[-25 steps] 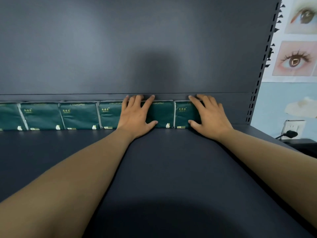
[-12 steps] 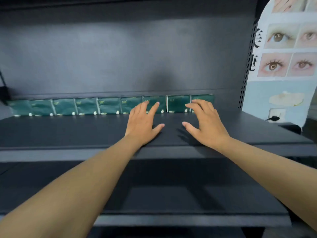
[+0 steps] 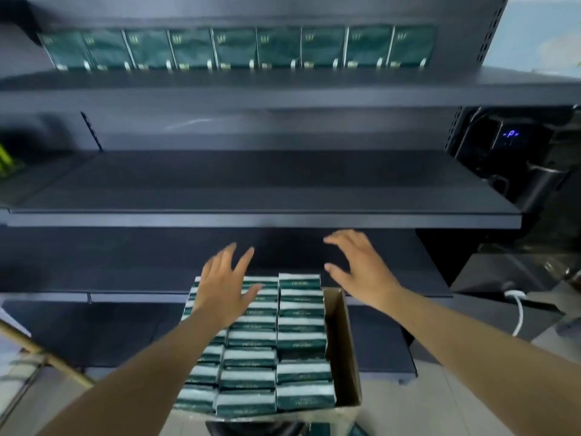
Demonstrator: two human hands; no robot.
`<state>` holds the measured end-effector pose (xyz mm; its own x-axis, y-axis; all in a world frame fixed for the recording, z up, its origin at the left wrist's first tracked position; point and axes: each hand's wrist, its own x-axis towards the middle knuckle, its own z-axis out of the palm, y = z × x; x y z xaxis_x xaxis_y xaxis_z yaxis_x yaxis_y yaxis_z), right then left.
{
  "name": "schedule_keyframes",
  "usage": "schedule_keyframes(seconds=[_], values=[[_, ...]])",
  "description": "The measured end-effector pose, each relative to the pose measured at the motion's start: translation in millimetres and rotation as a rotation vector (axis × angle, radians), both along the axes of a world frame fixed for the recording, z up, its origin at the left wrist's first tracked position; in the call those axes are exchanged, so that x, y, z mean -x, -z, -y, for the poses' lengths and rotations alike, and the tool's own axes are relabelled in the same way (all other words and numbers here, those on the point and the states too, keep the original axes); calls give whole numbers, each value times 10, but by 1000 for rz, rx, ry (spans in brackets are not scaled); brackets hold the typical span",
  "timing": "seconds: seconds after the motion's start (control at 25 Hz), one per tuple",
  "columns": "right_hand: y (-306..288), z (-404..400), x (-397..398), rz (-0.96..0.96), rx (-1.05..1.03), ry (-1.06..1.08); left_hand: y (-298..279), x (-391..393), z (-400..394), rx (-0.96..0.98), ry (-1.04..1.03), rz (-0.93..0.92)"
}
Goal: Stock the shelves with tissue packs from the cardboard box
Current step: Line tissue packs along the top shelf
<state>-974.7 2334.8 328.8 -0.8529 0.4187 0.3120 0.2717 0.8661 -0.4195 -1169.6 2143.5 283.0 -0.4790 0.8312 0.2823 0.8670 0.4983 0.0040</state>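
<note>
Head view, read from left to right. The left hand (image 3: 224, 289) hovers, fingers spread and straight, over the far left part of the cardboard box (image 3: 341, 325); it grips nothing, and whether it touches the packs beneath cannot be told. The tissue packs in the box (image 3: 276, 338) stand on edge in close columns, narrow printed sides up, a packing that probably lets several be squeezed between two palms and lifted as one block. Right of the box's far corner, the right hand (image 3: 361, 272) hangs over the lower shelf (image 3: 132, 262), also spread, with fingers loosely bent and empty. The two palms face roughly inward, as if set to close on a group of packs from either side; this is a judgement from posture only.

Above, the middle shelf (image 3: 251, 184) carries no packs in view. The top shelf (image 3: 283, 83) bears a row of shelved packs (image 3: 239, 48), upright and side by side against the back panel with faces outward, presumably so labels read from the aisle. The row appears to span the shelf, so the next load plausibly belongs in front of it or a level lower.
</note>
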Motion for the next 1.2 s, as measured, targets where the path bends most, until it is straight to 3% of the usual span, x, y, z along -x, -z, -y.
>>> schedule_keyframes(seconds=[0.16, 0.28, 0.64, 0.88, 1.0, 1.2], values=[[1123, 304, -81, 242, 220, -62, 1050, -218, 384, 323, -48, 257], [1685, 395, -77, 357, 270, -77, 1509, -274, 447, 435, -22, 294], [2080, 308, 108, 345, 153, -7, 1800, -298, 481, 426, -46, 259], [1776, 343, 119, 302, 153, 5, 1516, -295, 429, 459, -31, 238], [1261, 298, 49, 234, 202, -8, 1039, -341, 311, 362, -1, 217], [-38, 111, -108, 60, 87, -59, -191, -456, -169, 50, 93, 85]])
